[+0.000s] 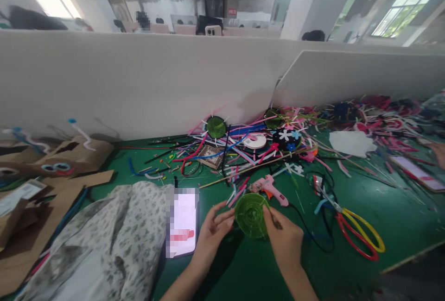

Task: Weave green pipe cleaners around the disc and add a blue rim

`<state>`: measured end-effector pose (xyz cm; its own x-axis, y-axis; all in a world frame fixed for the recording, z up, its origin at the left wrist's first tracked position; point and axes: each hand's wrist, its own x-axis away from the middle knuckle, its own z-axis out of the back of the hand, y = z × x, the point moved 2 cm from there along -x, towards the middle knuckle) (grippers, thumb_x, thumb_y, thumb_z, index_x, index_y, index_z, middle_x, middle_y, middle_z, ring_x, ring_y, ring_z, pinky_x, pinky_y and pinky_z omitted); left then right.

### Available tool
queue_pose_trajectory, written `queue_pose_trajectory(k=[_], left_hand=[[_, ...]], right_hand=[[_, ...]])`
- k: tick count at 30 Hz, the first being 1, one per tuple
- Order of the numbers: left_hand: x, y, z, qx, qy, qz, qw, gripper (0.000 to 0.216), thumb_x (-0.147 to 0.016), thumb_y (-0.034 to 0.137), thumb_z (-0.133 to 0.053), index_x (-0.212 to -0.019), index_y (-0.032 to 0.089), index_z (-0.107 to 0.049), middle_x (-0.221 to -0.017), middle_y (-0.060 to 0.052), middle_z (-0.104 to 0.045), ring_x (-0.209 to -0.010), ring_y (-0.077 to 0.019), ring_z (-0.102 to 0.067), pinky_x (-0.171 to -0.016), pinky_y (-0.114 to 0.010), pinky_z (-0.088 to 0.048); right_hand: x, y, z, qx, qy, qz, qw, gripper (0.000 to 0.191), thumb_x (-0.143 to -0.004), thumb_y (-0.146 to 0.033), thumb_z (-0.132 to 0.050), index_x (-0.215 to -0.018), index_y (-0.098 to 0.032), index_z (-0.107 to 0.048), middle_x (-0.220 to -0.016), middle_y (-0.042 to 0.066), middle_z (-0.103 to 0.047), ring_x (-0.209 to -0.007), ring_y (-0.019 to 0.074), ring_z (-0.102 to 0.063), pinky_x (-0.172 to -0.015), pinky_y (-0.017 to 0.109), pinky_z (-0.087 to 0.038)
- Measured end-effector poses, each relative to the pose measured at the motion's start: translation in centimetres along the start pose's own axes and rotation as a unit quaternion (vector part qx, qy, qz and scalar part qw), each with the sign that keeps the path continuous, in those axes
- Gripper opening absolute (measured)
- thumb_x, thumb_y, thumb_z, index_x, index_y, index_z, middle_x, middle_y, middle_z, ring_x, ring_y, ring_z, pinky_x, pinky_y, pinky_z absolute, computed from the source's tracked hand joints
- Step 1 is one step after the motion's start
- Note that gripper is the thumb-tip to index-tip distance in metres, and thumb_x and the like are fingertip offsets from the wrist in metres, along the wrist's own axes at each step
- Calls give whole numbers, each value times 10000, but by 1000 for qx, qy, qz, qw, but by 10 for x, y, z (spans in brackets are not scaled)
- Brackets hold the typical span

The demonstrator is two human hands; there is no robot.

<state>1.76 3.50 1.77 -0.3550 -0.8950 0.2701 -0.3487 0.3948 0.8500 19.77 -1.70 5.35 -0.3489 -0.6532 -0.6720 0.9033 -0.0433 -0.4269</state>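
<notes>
I hold a green coiled disc (251,215) of wound pipe cleaner upright over the green table (399,220). My left hand (212,234) pinches its left rim with fingers closed. My right hand (283,236) grips its right rim, thumb against the disc's face. A pink glue gun (271,189) lies just behind the disc. A phone (182,222) with a lit screen rests just left of my left hand.
Red and yellow scissors (358,229) lie to the right. A heap of coloured strips and pipe cleaners (264,146) fills the back, with another green disc (216,127). Patterned cloth (104,241) and brown cardboard (52,166) lie left. White dividers (139,78) stand behind. Another phone (419,173) lies far right.
</notes>
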Motion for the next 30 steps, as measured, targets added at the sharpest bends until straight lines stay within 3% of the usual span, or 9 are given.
queue_pose_trajectory(k=[3,9,23,25,27,30], left_hand=[[-3,-1,2,-15,32,-5,999,555,-687,345,-790,-1162,201,-542,-1097,-130,-701,-1042,-258,-646,-883,-339,-492],[-10,1,12,-42,79,-17,996,482,-730,395,-740,-1112,182,-539,-916,-87,-743,-873,-211,-692,-762,-293,-524],[-6,3,12,-62,76,-15,995,470,-721,392,-746,-1097,183,-557,-783,-40,-737,-789,-188,-691,-726,-271,-518],[-5,6,10,-55,75,-16,996,492,-713,387,-756,-1113,183,-555,-809,-51,-739,-824,-201,-689,-730,-271,-511],[-5,10,8,-15,59,-8,998,511,-723,384,-749,-1151,187,-549,-965,-92,-732,-933,-233,-674,-759,-290,-507],[-6,18,6,127,-6,43,991,496,-825,454,-616,-1241,199,-527,-1326,-133,-564,-1177,-291,-558,-867,-363,-489]], right_hand=[[8,-4,-6,-32,21,3,999,206,-851,-253,-605,-788,-100,-728,-553,29,-636,-437,91,-539,-477,204,-428],[21,-4,-20,-81,45,6,996,116,-822,-216,-641,-820,-133,-722,-631,40,-692,-484,114,-592,-515,221,-481],[27,1,-23,-137,10,-94,986,168,-784,-285,-674,-772,-133,-746,-601,31,-677,-487,116,-575,-515,225,-460],[27,3,-23,-153,1,-147,977,209,-772,-330,-680,-768,-133,-751,-588,31,-668,-487,116,-561,-509,226,-456],[27,8,-23,-184,-1,-237,954,271,-748,-386,-692,-790,-126,-754,-616,45,-679,-519,129,-571,-517,233,-466],[30,20,-24,-252,30,-384,888,389,-695,-452,-721,-857,-100,-747,-749,92,-718,-654,183,-630,-583,264,-510]])
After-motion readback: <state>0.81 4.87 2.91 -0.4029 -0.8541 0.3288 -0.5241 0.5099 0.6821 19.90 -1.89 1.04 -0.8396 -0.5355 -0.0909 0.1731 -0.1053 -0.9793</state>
